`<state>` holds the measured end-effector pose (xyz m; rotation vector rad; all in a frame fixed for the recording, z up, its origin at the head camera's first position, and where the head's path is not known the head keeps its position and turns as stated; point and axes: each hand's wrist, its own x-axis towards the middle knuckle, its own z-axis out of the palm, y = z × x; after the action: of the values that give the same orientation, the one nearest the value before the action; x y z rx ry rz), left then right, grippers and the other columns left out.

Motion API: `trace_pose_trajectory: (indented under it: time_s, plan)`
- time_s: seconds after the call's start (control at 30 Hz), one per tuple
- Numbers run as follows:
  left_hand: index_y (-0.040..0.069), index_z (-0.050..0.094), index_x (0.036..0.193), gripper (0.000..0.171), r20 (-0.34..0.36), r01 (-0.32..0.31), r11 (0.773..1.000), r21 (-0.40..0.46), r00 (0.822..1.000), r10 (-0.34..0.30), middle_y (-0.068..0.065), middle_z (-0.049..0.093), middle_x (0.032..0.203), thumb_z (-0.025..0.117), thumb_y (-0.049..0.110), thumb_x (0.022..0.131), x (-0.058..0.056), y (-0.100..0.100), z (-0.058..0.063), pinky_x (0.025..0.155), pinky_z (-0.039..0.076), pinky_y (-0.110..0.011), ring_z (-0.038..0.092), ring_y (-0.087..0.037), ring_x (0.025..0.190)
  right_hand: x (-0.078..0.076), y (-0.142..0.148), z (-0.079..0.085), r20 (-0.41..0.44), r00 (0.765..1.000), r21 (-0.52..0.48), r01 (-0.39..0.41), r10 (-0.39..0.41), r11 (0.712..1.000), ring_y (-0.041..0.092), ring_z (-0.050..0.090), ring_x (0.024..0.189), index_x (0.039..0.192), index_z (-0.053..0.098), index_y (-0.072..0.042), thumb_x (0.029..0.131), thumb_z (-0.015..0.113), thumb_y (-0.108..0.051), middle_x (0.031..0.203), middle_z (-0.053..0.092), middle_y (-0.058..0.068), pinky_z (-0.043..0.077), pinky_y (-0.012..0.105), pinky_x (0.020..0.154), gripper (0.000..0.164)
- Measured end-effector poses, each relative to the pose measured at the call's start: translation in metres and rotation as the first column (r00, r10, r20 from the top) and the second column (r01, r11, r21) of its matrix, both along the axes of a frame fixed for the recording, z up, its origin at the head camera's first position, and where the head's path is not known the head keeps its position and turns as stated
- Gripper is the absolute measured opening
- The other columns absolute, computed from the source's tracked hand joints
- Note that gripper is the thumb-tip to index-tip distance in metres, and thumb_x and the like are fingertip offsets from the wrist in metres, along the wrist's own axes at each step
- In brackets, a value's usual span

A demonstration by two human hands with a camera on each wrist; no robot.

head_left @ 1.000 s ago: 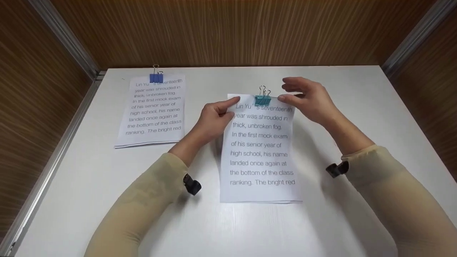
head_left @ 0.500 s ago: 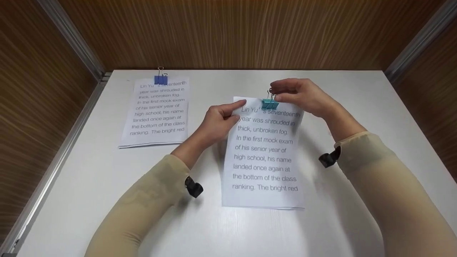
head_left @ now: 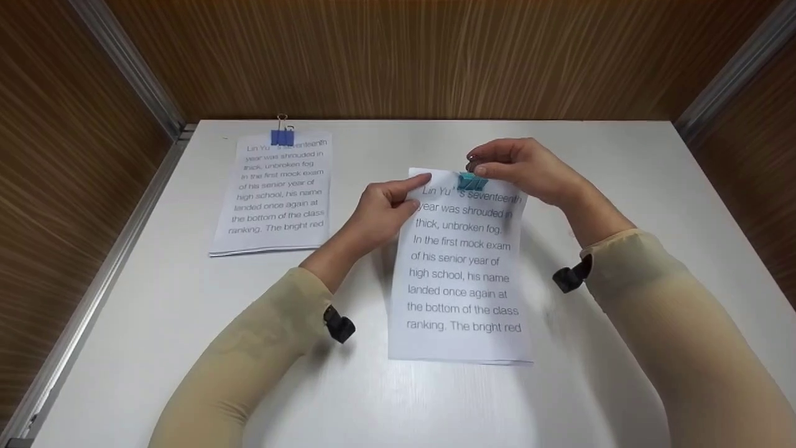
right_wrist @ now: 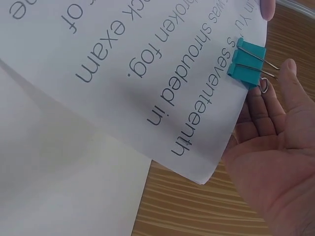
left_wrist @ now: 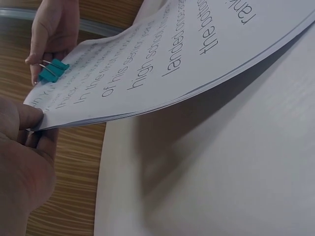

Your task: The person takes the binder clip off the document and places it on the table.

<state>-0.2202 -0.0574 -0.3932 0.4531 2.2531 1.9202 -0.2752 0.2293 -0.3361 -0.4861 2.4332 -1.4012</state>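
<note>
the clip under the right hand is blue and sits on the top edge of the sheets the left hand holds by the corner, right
Not quite: the clip at the right hand is teal, as the right wrist view shows. The blue clip is on the other stack. The left hand does hold the sheets by the corner.

Your right hand point(head_left: 528, 168) pinches the thin bare-metal wire handles of a teal binder clip point(head_left: 472, 182), whose painted body looks smooth with a slight sheen, while your left hand point(head_left: 379, 211) holds a matt white stack of printed paper point(head_left: 463, 274) with crisp, finely layered edges. The table point(head_left: 186, 323) under it is a smooth white surface with a faint grain, edged by a brushed metal rail point(head_left: 93, 292) and backed by streaky wood-look panels point(head_left: 404, 56). A second paper stack point(head_left: 277, 193) carries a glossy blue clip point(head_left: 282, 137), and your sleeves point(head_left: 249, 354) are soft beige cloth.
</note>
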Motion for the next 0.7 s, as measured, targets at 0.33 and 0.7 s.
trace_pose_trajectory:
  time_s: [0.33, 0.7]
  plan:
    - [0.020, 0.065, 0.147, 0.050, 0.010, 0.000, 1.000, 0.009, 1.000, 0.000, -0.003, 0.072, 0.136, 0.060, -0.003, 0.104, 0.000, -0.001, -0.002, 0.073, 0.056, -0.024, 0.073, -0.018, 0.104, 0.001, 0.007, 0.002, -0.107, 0.989, -0.115, 0.090, -0.103, 0.989, 0.020, 0.069, 0.113, 0.132, 0.072, -0.008, 0.104, 0.072, -0.027, 0.123, 0.075, 0.007, 0.048, 0.035, 0.107, 0.034]
    - [0.020, 0.068, 0.144, 0.049, 0.008, -0.048, 0.999, 0.021, 0.999, 0.048, -0.003, 0.073, 0.133, 0.062, -0.004, 0.102, -0.002, -0.004, -0.011, 0.074, 0.057, -0.024, 0.072, -0.017, 0.104, 0.004, 0.064, 0.005, -0.067, 0.949, -0.170, 0.294, -0.308, 0.941, 0.019, 0.068, 0.114, 0.142, 0.065, -0.016, 0.101, 0.074, -0.033, 0.130, 0.070, 0.007, 0.048, 0.037, 0.114, 0.045]
